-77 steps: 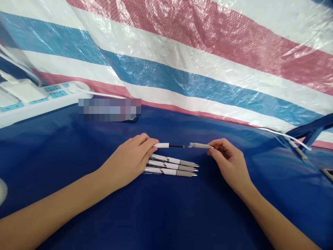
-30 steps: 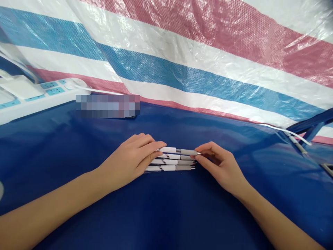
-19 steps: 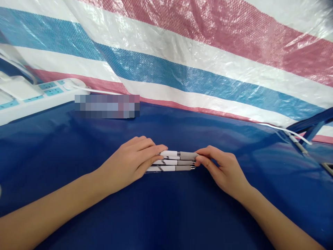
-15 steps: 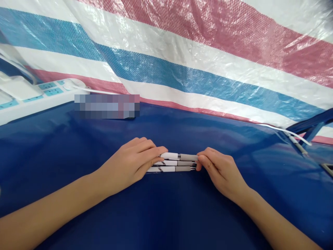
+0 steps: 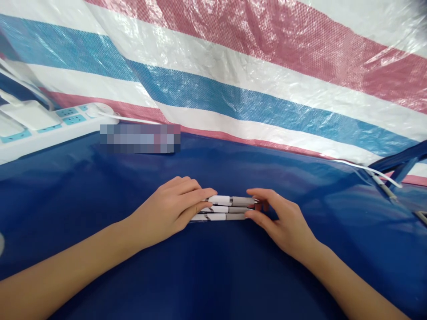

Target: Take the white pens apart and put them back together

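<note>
Three white pens with grey grips lie parallel in the middle of the head view: a far pen point(image 5: 221, 200), a middle pen point(image 5: 220, 209) and a near pen point(image 5: 217, 217). Their tips point right. My left hand point(image 5: 178, 202) is closed over the left part of the pens, its thumb and forefinger pinching the far pen; the pens' left ends are hidden under it. At the tip end is my right hand point(image 5: 278, 213), thumb and forefinger apart. Its thumb is at the tips of the nearer pens, and its other fingers are partly hidden behind the far pen's tip.
Under the hands is a dark blue tabletop point(image 5: 207, 275). A white power strip point(image 5: 76, 126) with plugs stands at the far left, beside a pixelated item point(image 5: 140, 138). Striped plastic sheeting point(image 5: 233, 49) hangs behind. A white cable point(image 5: 370, 166) and a blue frame bar point(image 5: 405, 158) are at the right.
My right hand has let go of the far pen's tip, and its thumb and forefinger have spread apart. The left hand keeps its hold. The whole view has shifted slightly.
</note>
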### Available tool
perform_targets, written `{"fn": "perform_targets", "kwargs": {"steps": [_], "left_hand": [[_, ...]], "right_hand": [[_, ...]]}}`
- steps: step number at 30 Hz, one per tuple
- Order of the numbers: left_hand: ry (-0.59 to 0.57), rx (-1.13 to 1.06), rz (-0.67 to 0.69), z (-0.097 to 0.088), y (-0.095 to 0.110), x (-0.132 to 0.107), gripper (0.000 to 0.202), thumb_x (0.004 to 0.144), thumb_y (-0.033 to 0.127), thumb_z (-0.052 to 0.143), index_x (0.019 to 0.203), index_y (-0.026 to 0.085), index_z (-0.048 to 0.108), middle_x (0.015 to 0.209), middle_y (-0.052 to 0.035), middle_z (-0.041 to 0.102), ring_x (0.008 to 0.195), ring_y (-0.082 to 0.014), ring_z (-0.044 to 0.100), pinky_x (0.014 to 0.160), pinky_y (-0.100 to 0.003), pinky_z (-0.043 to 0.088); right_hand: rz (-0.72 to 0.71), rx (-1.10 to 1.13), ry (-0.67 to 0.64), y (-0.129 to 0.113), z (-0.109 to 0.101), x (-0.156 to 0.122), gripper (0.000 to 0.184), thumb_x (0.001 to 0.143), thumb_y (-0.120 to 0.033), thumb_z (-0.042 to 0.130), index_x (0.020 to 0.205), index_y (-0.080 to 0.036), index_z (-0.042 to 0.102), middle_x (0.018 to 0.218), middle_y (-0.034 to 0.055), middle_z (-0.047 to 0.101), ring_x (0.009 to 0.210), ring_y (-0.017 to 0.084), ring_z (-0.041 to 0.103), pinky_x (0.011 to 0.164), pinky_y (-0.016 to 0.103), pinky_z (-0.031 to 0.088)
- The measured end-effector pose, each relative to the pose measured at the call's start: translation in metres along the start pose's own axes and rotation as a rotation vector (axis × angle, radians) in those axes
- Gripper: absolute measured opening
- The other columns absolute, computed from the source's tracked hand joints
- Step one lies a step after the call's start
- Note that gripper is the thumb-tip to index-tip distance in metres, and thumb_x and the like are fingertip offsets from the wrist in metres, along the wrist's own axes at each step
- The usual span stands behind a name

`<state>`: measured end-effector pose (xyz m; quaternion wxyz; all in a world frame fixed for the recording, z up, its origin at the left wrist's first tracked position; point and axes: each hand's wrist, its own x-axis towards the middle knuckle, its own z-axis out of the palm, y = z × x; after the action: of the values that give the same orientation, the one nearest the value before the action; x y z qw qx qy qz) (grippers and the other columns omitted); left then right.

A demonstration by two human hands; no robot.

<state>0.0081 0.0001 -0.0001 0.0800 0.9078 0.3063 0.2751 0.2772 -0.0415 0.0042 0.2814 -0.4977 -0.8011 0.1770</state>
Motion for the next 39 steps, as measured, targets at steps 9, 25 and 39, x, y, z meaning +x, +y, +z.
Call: {"fn": "perform_targets", "kwargs": {"steps": [9,25,39], "left_hand": [[-0.007,-0.005,-0.038,-0.0009,0.0015,0.0014,0.024,0.098,0.024,0.043,0.113,0.022,0.062,0.087,-0.0009,0.062,0.076,-0.0129,0.056,0.074,-0.027,0.044],[0.006,0.036,-0.033,0.0020,0.0044,0.0029,0.023,0.097,0.026,0.044,0.111,0.023,0.062,0.089,-0.0011,0.062,0.077,-0.0147,0.058,0.075,-0.027,0.043],[-0.011,0.077,-0.014,0.0004,0.0053,0.0044,0.023,0.097,0.026,0.044,0.112,0.019,0.061,0.088,-0.0011,0.061,0.077,-0.0135,0.058,0.076,-0.025,0.043]], "right_hand": [[-0.004,-0.029,0.010,0.0007,-0.0006,0.0004,0.015,0.095,-0.032,0.051,0.106,-0.024,0.059,0.081,0.0015,0.064,0.072,0.016,0.061,0.067,0.028,0.051],[-0.031,-0.038,0.021,-0.0007,-0.0027,0.0012,0.018,0.098,-0.033,0.048,0.097,-0.025,0.063,0.082,0.0011,0.066,0.076,0.015,0.061,0.071,0.026,0.049],[-0.048,-0.060,0.082,0.0019,-0.0006,0.0005,0.021,0.093,-0.033,0.057,0.113,-0.024,0.057,0.087,0.0015,0.065,0.076,0.016,0.060,0.072,0.027,0.050]]}}
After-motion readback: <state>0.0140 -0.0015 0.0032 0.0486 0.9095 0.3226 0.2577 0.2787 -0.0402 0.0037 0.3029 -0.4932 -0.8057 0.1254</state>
